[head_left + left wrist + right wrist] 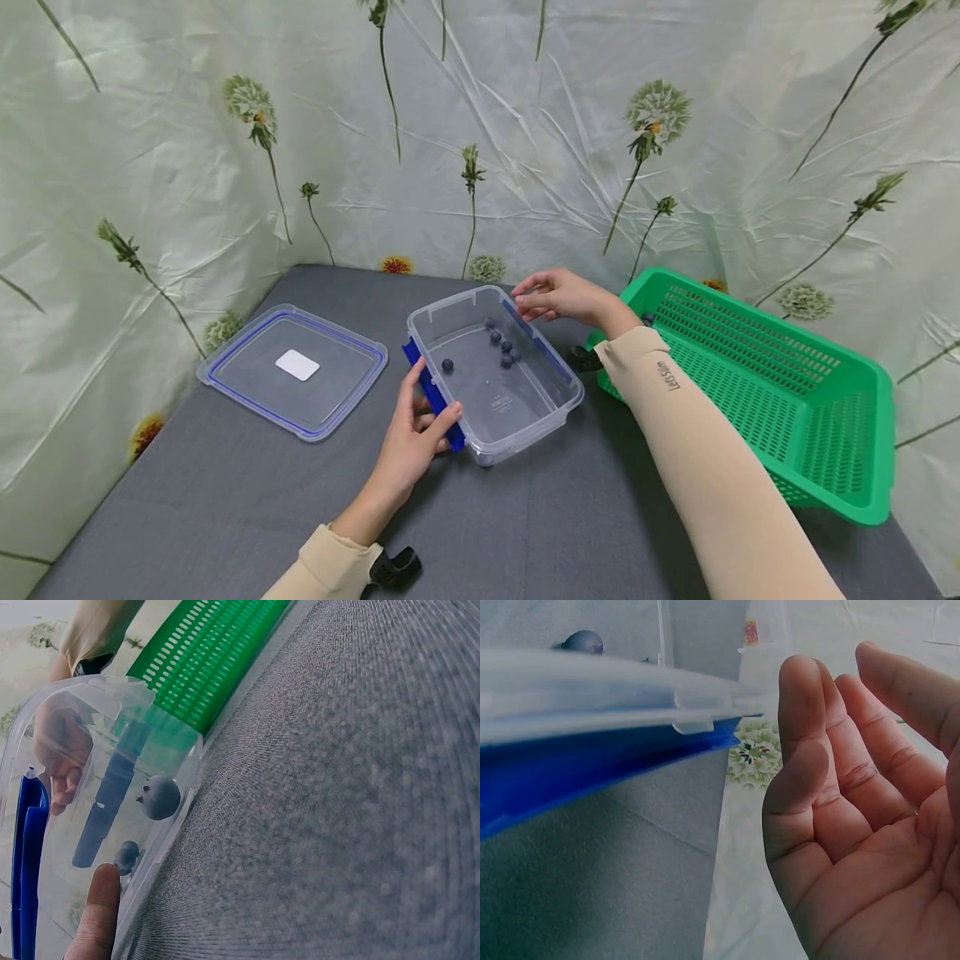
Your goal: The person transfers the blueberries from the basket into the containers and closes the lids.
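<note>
A clear plastic food container [517, 425] with blue side latches stands uncovered on the table, and several blueberries [495, 337] lie inside. My left hand [408, 433] holds its near-left side, thumb and fingers about the blue latch [435, 392]. One finger [96, 915] shows against the clear wall in the left wrist view. At the far-right rim is my right hand [562, 296], just above the other latch. In the right wrist view its fingers are loosely bent, with nothing between them.
A green perforated basket [825, 350] stands at the right, partly behind my right forearm; a small dark round thing [648, 318] shows at its far-left end. The clear lid [345, 375] with a blue seal lies left. A flowered curtain [525, 125] hangs behind the grey table [517, 533].
</note>
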